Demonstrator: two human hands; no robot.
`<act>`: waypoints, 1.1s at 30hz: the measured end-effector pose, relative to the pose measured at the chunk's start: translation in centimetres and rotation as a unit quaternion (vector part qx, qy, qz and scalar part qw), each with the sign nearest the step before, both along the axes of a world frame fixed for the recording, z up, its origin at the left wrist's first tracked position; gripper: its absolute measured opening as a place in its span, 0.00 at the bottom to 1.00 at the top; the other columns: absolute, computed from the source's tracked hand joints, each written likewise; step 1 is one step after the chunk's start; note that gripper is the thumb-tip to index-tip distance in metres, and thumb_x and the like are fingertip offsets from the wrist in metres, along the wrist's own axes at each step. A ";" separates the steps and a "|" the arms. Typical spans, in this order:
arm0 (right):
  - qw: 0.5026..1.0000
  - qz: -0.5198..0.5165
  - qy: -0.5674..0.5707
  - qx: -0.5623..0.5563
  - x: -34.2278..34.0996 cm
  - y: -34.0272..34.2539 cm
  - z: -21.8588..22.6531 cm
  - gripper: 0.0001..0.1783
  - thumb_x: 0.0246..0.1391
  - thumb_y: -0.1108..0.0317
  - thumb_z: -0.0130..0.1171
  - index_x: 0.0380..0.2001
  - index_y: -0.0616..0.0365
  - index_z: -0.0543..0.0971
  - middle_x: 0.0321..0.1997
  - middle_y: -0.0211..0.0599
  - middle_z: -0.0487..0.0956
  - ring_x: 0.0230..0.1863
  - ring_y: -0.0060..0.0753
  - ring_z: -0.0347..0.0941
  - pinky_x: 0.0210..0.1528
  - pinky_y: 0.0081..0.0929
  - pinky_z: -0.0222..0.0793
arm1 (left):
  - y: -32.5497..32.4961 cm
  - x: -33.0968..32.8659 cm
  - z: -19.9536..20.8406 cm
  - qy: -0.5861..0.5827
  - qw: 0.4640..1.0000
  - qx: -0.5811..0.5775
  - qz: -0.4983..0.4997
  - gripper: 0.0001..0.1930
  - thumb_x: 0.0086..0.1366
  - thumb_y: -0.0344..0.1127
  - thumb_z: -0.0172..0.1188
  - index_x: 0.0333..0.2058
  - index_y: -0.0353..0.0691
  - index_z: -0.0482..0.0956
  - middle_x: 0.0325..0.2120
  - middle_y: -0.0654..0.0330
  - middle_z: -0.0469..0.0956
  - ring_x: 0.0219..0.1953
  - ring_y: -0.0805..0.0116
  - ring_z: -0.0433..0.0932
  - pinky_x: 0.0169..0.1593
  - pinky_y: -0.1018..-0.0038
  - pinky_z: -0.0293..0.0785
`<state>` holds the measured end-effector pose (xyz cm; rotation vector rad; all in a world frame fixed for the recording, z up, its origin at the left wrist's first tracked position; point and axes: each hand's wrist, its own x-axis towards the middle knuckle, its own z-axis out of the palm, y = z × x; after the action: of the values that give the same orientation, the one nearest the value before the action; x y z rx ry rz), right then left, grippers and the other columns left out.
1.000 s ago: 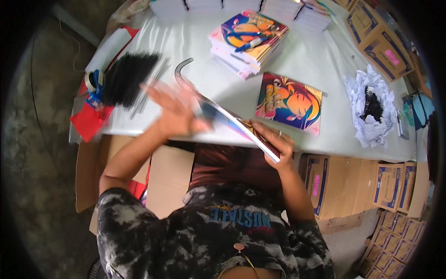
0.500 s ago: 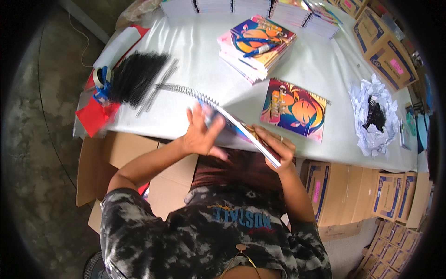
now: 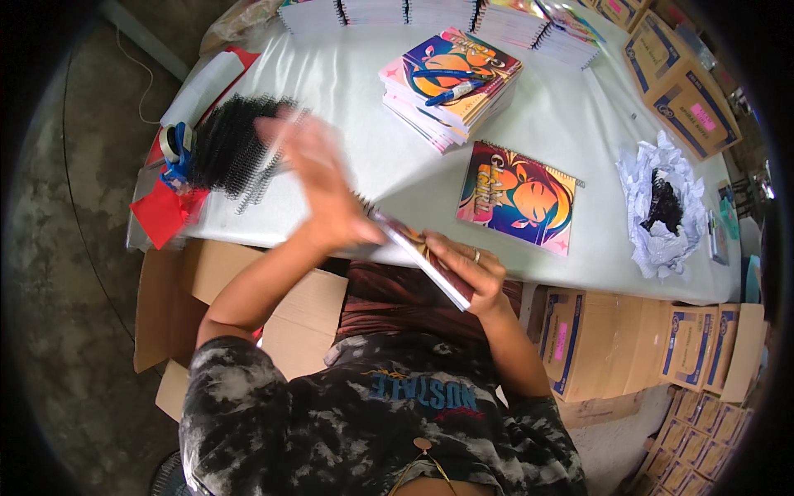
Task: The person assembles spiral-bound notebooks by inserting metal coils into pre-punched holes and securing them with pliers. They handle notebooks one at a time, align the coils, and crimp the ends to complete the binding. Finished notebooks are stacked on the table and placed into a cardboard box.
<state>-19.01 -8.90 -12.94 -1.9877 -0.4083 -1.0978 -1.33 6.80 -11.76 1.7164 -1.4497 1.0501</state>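
My right hand (image 3: 470, 269) grips a thin notebook (image 3: 413, 250), tilted, with its white page edge facing up. At the notebook's upper left end, a short bit of dark spiral coil (image 3: 361, 201) shows; the rest is hidden behind my left hand. My left hand (image 3: 318, 186) is smeared by motion beside that end, fingers stretched toward the coils and thumb apart near the notebook. Beyond it lies a heap of black spiral coils (image 3: 236, 140). To the right, a colourful spiral-bound notebook (image 3: 519, 197) rests flat on the table.
A notebook stack (image 3: 451, 87) with blue pens on top stands on the white-covered table (image 3: 347, 91). Bound books (image 3: 372, 15) line the far edge. Crumpled paper (image 3: 662, 207) holds black scraps at right. A blue tape dispenser (image 3: 176, 153) is at left; cardboard boxes (image 3: 608, 343) sit below.
My left hand has swung up and left, toward the coil heap, and now covers the long coil that stretched out from the notebook. My right hand and the notebook have shifted slightly left and down.
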 end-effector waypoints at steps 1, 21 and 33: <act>0.998 -0.014 0.043 0.037 -0.2 -0.2 -0.9 0.19 0.42 0.77 0.63 0.42 0.66 0.77 0.39 0.49 0.80 0.37 0.41 0.79 0.38 0.28 0.75 | 0.2 -1.6 -3.8 0.041 0.995 0.089 -0.007 0.60 0.48 0.80 0.37 0.61 0.25 0.45 0.61 0.31 0.37 0.63 0.33 0.43 0.62 0.42 0.26; 0.997 -0.047 0.017 0.060 -0.5 -1.0 -1.8 0.19 0.44 0.81 0.58 0.43 0.66 0.77 0.43 0.48 0.79 0.41 0.42 0.78 0.43 0.29 0.74 | -1.4 -3.7 -4.1 -0.093 0.973 0.089 -0.191 0.53 0.52 0.75 0.43 0.59 0.26 0.52 0.58 0.30 0.46 0.65 0.39 0.43 0.61 0.39 0.26; 0.997 -0.050 0.049 0.036 -0.9 0.4 -1.4 0.25 0.40 0.79 0.63 0.47 0.62 0.75 0.43 0.44 0.79 0.40 0.42 0.78 0.41 0.30 0.75 | -2.6 -3.6 3.4 -0.070 0.994 0.002 -0.080 0.58 0.49 0.75 0.48 0.63 0.32 0.43 0.63 0.37 0.37 0.65 0.40 0.37 0.63 0.47 0.35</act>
<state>-19.93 -8.51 -14.34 -2.0067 -0.2159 -1.0558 -4.90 4.24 -8.31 1.5268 -1.6491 1.0987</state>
